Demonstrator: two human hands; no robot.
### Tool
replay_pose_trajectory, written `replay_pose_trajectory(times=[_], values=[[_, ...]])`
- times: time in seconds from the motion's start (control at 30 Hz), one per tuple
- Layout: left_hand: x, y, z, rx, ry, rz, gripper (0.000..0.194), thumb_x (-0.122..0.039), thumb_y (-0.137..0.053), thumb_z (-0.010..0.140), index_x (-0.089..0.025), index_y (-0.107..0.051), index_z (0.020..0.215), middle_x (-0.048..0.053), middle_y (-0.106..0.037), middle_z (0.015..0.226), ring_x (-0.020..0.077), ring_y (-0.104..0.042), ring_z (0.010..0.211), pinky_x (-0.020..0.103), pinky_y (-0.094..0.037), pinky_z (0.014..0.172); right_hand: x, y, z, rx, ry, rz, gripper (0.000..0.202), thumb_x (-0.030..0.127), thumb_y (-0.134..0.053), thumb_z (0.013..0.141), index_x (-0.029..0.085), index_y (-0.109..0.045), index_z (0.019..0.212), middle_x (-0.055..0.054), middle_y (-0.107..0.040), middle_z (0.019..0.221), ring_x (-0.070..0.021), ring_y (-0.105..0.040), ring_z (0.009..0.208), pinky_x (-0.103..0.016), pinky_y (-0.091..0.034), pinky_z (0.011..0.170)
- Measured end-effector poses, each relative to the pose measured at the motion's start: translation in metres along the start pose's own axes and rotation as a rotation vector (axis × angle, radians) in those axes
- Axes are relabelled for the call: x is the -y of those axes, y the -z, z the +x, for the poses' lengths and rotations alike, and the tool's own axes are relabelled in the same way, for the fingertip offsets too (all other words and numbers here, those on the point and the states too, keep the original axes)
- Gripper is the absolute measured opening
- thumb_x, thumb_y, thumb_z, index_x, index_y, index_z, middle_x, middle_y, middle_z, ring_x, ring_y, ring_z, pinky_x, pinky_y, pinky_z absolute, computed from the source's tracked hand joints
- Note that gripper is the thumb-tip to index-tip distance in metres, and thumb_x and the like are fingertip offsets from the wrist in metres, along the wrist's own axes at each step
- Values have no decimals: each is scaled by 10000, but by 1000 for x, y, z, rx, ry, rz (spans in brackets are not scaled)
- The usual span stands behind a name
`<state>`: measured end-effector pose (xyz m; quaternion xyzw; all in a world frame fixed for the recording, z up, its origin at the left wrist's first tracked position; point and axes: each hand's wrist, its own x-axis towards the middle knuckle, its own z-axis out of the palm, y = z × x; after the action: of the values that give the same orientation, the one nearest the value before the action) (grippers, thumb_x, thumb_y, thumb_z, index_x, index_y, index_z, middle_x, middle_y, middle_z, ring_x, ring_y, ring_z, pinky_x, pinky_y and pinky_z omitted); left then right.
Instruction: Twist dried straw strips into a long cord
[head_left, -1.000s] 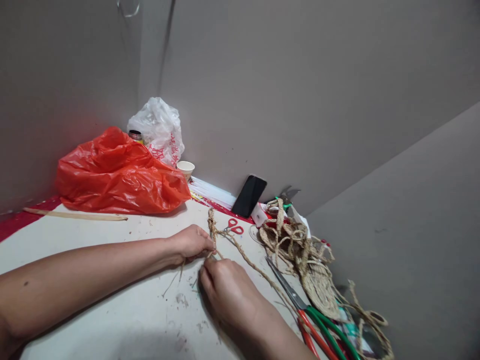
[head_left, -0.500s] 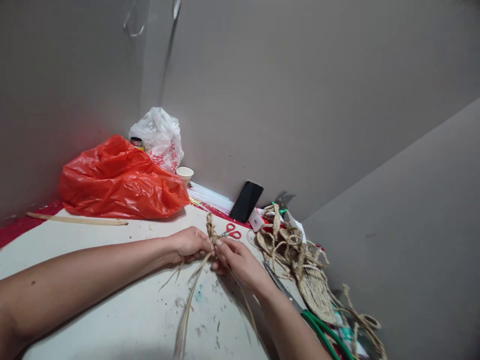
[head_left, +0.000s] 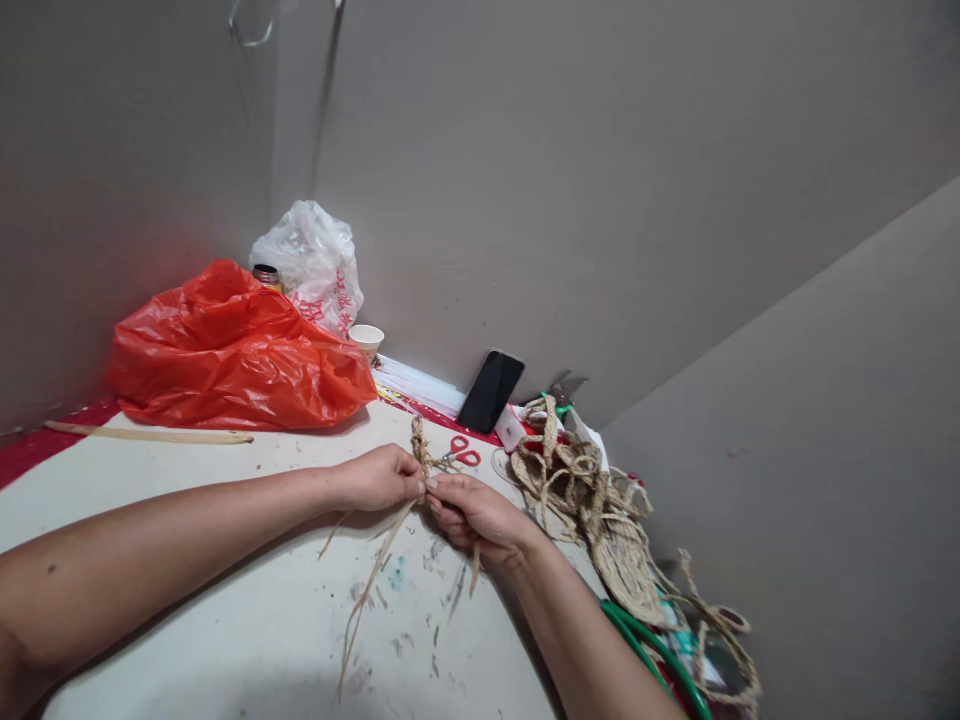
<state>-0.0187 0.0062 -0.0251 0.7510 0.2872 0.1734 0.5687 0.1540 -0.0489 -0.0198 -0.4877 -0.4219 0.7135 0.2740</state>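
At the centre of the frame, the left hand (head_left: 386, 478) and right hand (head_left: 472, 515) are pinching a braided straw cord (head_left: 419, 440) between closed fingertips, loose strands trailing below over the white table (head_left: 262, 620).

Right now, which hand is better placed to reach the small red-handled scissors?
Probably the right hand: it is just below the red-handled scissors in view, while the left hand is farther to their left. Both hands have fingertips at the braided fibre.

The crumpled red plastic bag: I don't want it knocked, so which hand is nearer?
Left: the left hand is in front of the bag, slightly right; the right hand is farther right.
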Motion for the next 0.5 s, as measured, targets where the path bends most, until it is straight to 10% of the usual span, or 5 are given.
replay_pose_trajectory(times=[0.5], values=[[-28, -13, -20, -145, 122, 768, 305, -301, -396, 783, -136, -645, 720, 155, -651, 749, 252, -587, 675, 293, -360, 562, -7, -28, 7, -268, 69, 37, 255, 299, -558, 659, 178, -435, 472, 103, -299, 311, -15, -131, 276, -185, -39, 311]])
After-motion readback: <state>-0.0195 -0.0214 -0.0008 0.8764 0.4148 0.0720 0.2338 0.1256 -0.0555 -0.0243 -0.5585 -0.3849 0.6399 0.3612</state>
